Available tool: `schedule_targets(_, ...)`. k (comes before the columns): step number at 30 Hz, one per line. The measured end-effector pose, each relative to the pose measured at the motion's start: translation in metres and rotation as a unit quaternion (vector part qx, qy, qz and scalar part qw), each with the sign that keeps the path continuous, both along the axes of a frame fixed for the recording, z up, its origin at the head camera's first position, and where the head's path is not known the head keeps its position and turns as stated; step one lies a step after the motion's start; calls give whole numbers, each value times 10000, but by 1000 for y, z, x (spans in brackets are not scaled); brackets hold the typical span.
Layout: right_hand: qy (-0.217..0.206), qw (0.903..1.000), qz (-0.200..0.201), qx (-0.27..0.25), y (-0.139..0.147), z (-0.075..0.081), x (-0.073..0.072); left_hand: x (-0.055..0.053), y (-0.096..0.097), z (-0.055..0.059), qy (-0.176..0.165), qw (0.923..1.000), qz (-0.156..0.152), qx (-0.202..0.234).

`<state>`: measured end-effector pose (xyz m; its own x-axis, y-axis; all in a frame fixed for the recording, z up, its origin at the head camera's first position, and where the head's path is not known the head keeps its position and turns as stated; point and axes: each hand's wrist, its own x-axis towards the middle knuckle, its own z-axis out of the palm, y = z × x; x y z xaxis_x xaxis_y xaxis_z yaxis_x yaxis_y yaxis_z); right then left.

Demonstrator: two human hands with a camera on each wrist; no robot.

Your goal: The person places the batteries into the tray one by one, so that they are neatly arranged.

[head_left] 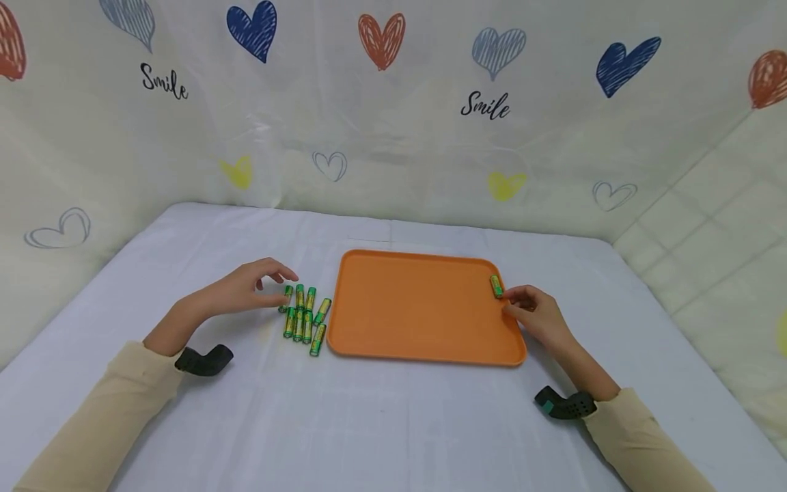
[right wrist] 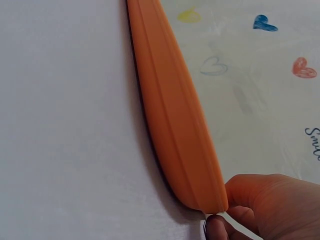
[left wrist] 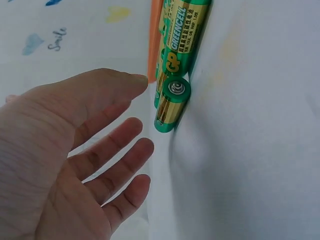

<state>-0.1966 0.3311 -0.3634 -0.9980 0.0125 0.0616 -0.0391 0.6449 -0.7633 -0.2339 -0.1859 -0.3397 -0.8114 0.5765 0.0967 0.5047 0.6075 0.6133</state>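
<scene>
Several green and gold batteries [head_left: 307, 324] lie in rough rows left of an orange tray [head_left: 424, 307]. My left hand [head_left: 249, 287] hovers at their left side, fingers spread and thumb apart, holding nothing. The left wrist view shows the nearest battery [left wrist: 172, 102] just beyond the fingertips. A single battery [head_left: 496, 286] is inside the tray by its right rim. My right hand [head_left: 541, 314] is at that rim, its fingertips beside this battery's near end, with a gap between forefinger and thumb. In the right wrist view the tray's wall hides the battery and part of the hand [right wrist: 270, 205].
A white cloth [head_left: 369, 424] covers the table. Behind it hangs a pale backdrop [head_left: 406, 123] printed with hearts and the word Smile. Dark devices sit at the left wrist [head_left: 204, 360] and the right wrist [head_left: 565, 403].
</scene>
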Motion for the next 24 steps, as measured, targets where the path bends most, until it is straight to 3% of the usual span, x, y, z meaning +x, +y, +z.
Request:
schedule_targets(9,32,10000,69,0,-2,2,1,-3,-8,-7,-538,9985,-85,-61)
schedule_targets(24,126,9997,149,-121,0,0,1,-5,-9,-11,-517,9985,93,-121)
